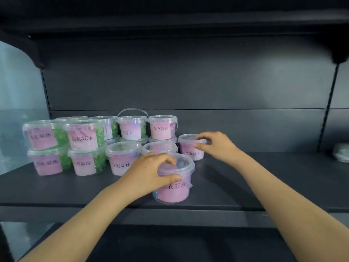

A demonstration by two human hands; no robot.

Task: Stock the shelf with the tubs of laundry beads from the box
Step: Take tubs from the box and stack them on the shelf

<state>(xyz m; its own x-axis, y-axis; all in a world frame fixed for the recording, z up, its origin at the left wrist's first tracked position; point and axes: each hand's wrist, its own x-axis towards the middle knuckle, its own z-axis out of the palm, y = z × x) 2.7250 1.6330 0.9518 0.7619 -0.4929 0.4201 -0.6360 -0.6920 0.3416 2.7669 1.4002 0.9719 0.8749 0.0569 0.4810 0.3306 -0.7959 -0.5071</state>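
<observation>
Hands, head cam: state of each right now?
Left hand: closed on the front tub, fingers over its lid, thumb on its side.
Right hand: pinching the lid rim of the right-most tub.

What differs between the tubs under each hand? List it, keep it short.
The front tub stands alone near the shelf edge; the back tub sits beside the stocked rows. The left hand wraps the front tub's top; the right hand pinches the back tub's rim. Both stand upright, clear, pink-labelled.
</observation>
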